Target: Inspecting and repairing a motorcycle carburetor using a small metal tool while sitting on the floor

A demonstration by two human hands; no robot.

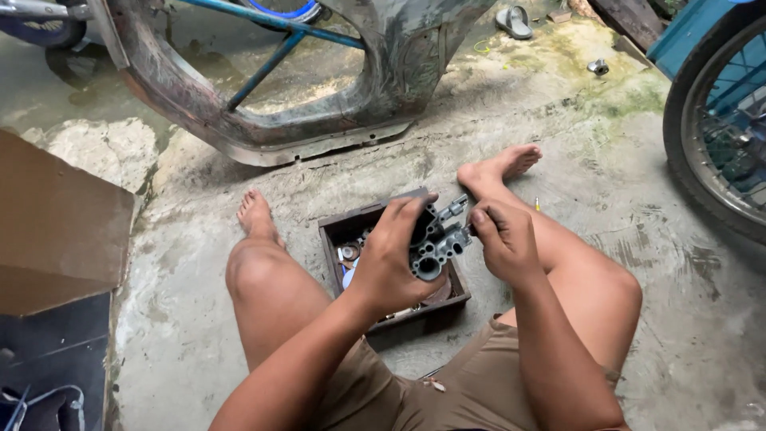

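I sit on a concrete floor with my bare legs spread. My left hand (391, 255) grips a grey metal carburetor body (437, 239) and holds it above a small dark brown box (333, 231) between my knees. My right hand (503, 239) pinches something small at the carburetor's right side; its fingers hide what it is. Inside the box lie several small metal parts (349, 254), partly hidden by my left hand.
A worn motorbike body panel (319, 120) stands ahead. A spoked wheel (718, 120) is at the right edge. Brown cardboard (56, 223) lies at the left. A sandal (512, 21) and a small metal part (598, 67) lie farther off.
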